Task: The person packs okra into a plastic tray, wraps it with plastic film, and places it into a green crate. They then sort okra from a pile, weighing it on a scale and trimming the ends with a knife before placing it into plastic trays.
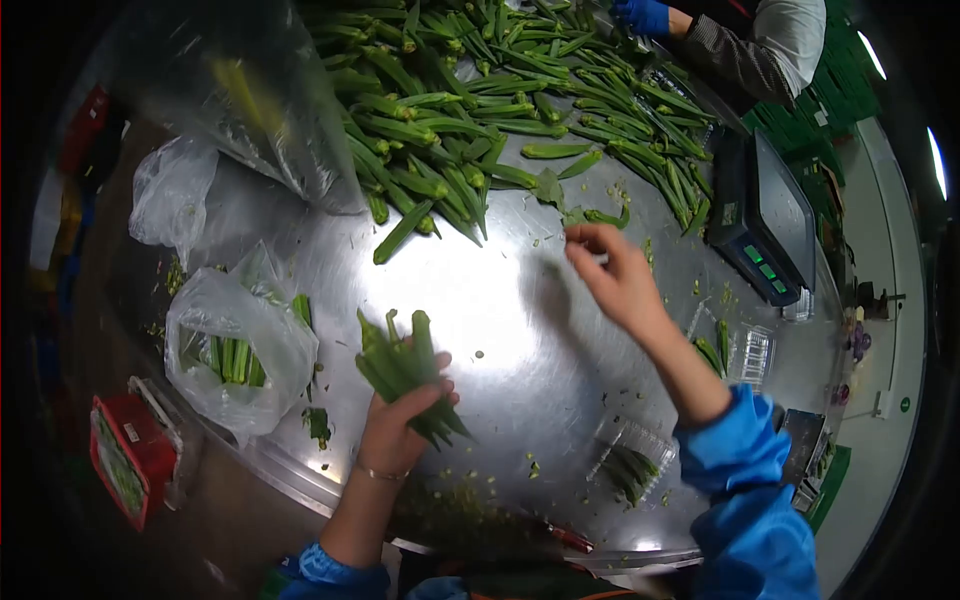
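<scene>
Green okra pods (392, 365), a small bunch of them, sit in the left hand (408, 412) above the near part of the table; we see the thumb laid across them and the fingers wrapped behind, a snug hold, the pods lying roughly side by side, with tips toward the wrist. The right hand (618, 278) is half curled over the metal, thumb and forefinger bent toward each other with a gap between, and we make out nothing in its grasp. We judge the step in hand to be gathering pods into a bunch, one hand keeping while the other is free to pick. By our reading, adding to it calls for a light pinch on a single pod and a steady left grip, lest the bunch fan out. Nearest the right fingertips we note a curved loose pod (610, 218); beyond it spreads the big okra heap (430, 130) on the steel table (480, 270). Farther out: a plastic bag (190, 315) part-filled with okra, left; a clear tray (655, 445) holding pods, right; a scale (785, 205); a co-worker's blue-gloved hand (642, 16) at the far edge.
</scene>
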The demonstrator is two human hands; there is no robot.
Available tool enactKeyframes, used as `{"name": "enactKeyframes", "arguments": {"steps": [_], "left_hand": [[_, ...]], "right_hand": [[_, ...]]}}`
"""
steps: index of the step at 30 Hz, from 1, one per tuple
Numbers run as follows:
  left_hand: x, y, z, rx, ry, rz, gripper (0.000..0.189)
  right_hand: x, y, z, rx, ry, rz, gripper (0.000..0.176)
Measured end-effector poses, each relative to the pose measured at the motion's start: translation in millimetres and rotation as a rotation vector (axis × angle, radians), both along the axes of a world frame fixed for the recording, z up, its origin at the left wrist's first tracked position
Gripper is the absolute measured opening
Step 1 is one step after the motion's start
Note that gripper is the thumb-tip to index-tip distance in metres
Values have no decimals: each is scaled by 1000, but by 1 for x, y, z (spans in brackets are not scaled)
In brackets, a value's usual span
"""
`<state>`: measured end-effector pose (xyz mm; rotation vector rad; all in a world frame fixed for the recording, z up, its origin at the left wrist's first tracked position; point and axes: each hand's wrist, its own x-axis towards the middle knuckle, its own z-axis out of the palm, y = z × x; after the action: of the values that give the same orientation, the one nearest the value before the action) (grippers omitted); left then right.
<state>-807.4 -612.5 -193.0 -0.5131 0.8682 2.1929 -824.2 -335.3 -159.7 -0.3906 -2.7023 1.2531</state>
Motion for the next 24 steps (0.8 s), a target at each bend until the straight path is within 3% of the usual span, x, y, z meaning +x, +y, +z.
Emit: {"name": "enactKeyframes", "arguments": {"steps": [4,6,10,11,13,14,16,18,20,21,23,24], "left_hand": [[12,-3,-2,50,-32,-110,54],[8,3,1,105,-53,-131,57],[4,8,-1,187,-54,-115,64],[0,5,6,91,-11,-112,64],[-6,-2,1,-108,126,-131,63],[-8,-1,2,-106,112,-138,63],[-16,3,7,-89,206,-186,63],[-19,11,8,-22,284,-215,61],[-17,19,16,-44,605,-234,42],[-17,19,23,-46,605,-233,42],[-19,18,39,-459,1027,-295,37],[-25,18,41,-458,1029,-298,37]], "right_hand": [[-66,26,-33,162,18,36,24],[-94,24,-51,330,207,123,24],[-96,25,-69,463,42,96,27],[-87,20,-63,465,35,102,27],[-58,10,-42,-433,-106,-57,23],[-46,9,-29,-432,-120,-66,23],[-27,9,-6,-1229,-389,-50,21],[-16,1,-1,-1252,-438,-14,24],[-9,-3,3,-1331,-458,12,26],[-8,-6,7,-1407,-457,13,26],[-5,-13,14,-1489,-457,15,26],[-4,-15,17,-1306,-546,76,26]]}}
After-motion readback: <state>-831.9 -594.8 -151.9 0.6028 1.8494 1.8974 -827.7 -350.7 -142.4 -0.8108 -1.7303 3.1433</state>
